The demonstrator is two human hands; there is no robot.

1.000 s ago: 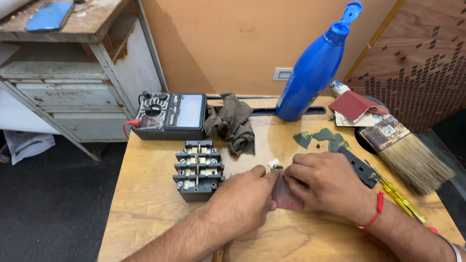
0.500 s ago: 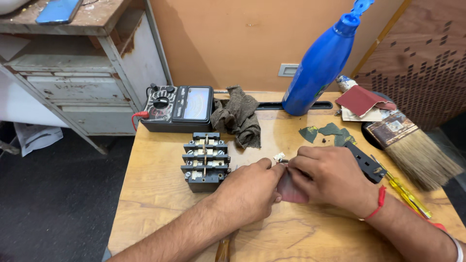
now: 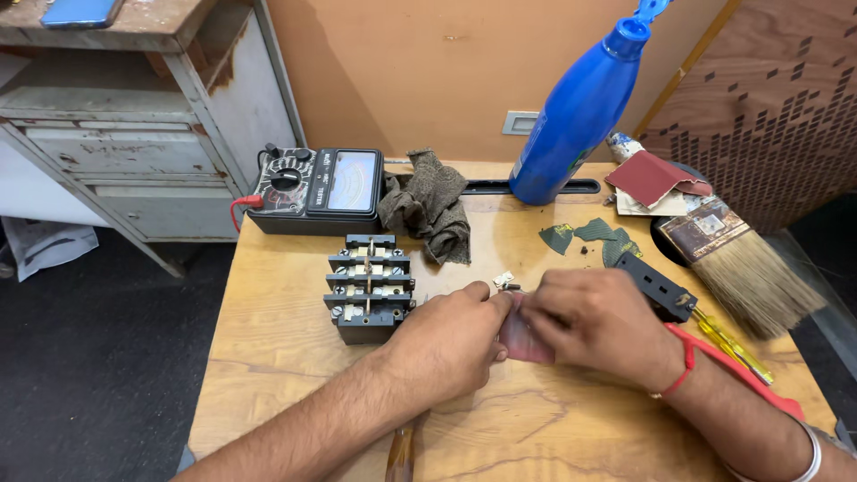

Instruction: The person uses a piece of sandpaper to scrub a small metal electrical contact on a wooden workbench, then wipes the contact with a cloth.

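Head view: both hands meet at the middle of a wooden table point(image 3: 268, 357). The left hand point(image 3: 446, 344) and right hand point(image 3: 598, 321) pinch a reddish sandpaper scrap point(image 3: 522, 344) between them, its length running away from the person; a black contactor block point(image 3: 369, 287) sits just left.

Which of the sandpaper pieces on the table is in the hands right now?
The reddish-pink sandpaper piece, pinched between the left hand and right hand. The dark green scraps and the red sheet lie untouched farther back.
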